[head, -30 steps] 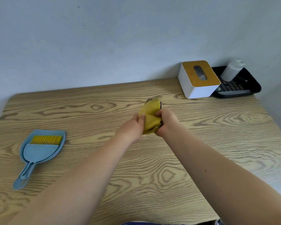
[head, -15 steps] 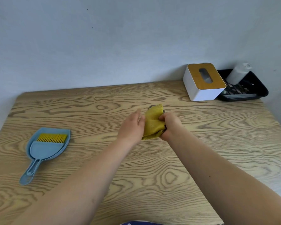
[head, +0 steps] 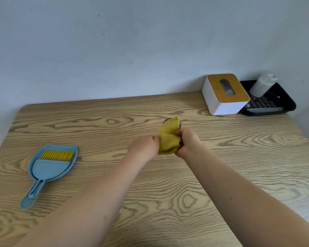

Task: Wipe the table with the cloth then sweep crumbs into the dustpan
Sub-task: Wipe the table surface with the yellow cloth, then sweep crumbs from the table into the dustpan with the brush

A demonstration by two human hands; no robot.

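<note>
Since the earlier frame, left hand [head: 144,148] has closed back against the cloth [head: 168,140], fingers now curled onto it. Right hand [head: 187,142] grips the bunched yellow cloth from the other side — held at centre frame above the worktop [head: 239,157]. Dustpan [head: 48,168] with its brush [head: 51,165] lies at left. Tissue box [head: 224,96] and black tray [head: 273,102] sit upper right.
</note>
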